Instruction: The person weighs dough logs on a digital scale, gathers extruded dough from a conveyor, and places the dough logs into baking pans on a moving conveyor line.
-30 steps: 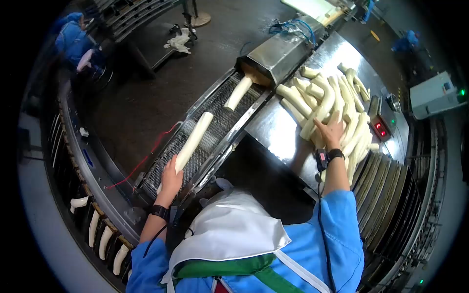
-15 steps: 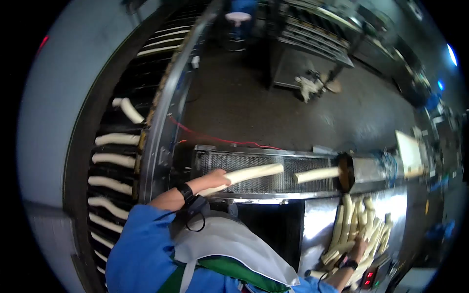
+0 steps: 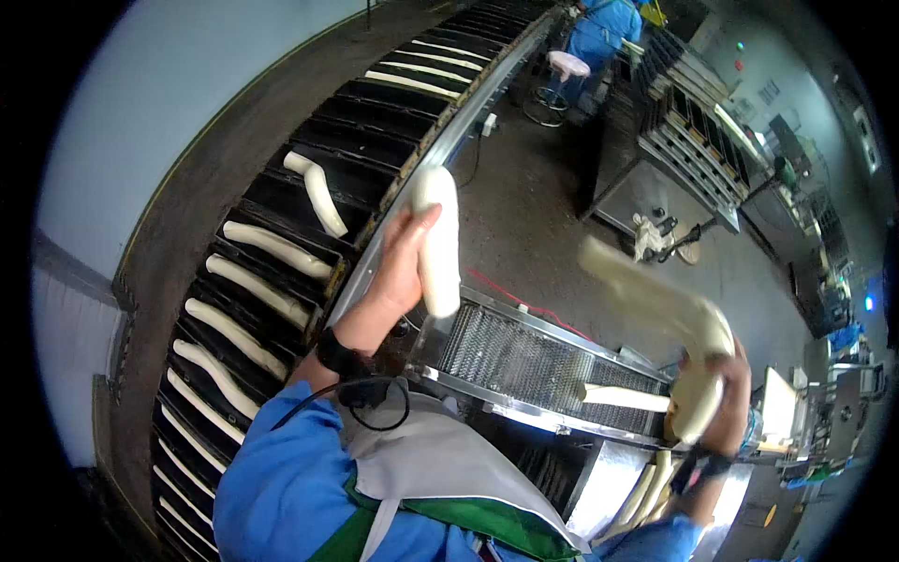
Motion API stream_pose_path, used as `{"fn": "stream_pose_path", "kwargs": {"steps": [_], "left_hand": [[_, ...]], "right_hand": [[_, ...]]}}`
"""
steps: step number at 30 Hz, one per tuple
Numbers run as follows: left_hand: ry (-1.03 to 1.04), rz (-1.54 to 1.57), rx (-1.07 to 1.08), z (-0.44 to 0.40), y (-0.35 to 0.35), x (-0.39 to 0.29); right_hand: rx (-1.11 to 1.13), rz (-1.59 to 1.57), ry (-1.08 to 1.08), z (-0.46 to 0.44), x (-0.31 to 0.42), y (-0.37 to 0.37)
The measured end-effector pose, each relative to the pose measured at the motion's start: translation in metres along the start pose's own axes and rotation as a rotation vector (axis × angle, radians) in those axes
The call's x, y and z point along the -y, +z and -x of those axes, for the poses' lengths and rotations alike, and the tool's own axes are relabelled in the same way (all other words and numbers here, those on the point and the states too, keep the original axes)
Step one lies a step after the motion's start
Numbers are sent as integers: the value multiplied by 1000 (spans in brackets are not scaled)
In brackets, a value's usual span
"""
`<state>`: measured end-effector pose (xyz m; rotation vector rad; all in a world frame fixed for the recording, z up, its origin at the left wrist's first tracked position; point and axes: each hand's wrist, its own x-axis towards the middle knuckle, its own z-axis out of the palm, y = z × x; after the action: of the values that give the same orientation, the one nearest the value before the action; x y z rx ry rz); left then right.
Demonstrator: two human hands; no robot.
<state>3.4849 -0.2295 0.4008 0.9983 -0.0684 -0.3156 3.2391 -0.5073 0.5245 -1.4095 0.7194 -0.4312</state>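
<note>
My left hand grips a pale dough log, held upright between the black tray line and the mesh conveyor. On the other side, my right hand is wrapped round a long, bent dough log, raised above the right end of the conveyor; its far end is blurred by motion. Another piece of dough lies on the mesh belt below. More dough logs are piled on the metal table, partly hidden behind my right arm.
On the left runs a line of black trays, several holding one dough log each. A metal rail edges it. Across the floor stand a stool, a person in blue and a rack of stacked trays.
My left hand has lifted its dough log off the belt, up and towards the trays. My right hand has risen from the pile with a dough log. The view has turned left.
</note>
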Motion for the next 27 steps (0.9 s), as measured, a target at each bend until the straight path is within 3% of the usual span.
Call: {"fn": "stream_pose_path", "kwargs": {"steps": [1,2,5,7,8,9,11,12,13,15,17,19,21,23,24,27], "left_hand": [[60,-49,-18,-16,-10,-14],[148,-56,-46,-33,-21,-24],[154,33,-170,-88,-64,-40],[86,-163,-305,-123,-108,-36],[59,-254,-317,-146,-154,-22],[99,-676,-572,-164,-199,-1],[17,-1184,-697,-166,-245,-2],[23,-1140,-760,-164,-263,8],[23,-1096,-821,-163,-283,23],[-14,-940,-771,-166,-323,48],[-138,-958,-856,-153,-290,23],[-59,-792,-907,-157,-304,30],[-82,-557,-845,-171,-352,40],[-75,-137,-518,-168,-384,10],[77,-126,-420,-160,-353,-23],[274,112,-637,-177,-331,-82]], "right_hand": [[165,-10,54,-34,5,31],[202,171,-5,-61,8,66],[737,405,-190,-136,28,208],[791,491,-397,-183,6,296],[770,438,-391,-202,-8,330],[747,386,-387,-216,-25,351],[707,594,-514,-228,-56,371],[656,646,-655,-223,-77,367],[725,607,-527,-222,-102,358],[804,695,-487,-220,-157,327],[809,969,-326,-211,-198,286],[840,1022,-203,-210,-257,224],[808,1226,-270,-204,-309,156],[665,1489,-93,-183,-328,118],[577,1535,-18,-167,-320,111],[557,1553,-47,-150,-334,90]]}}
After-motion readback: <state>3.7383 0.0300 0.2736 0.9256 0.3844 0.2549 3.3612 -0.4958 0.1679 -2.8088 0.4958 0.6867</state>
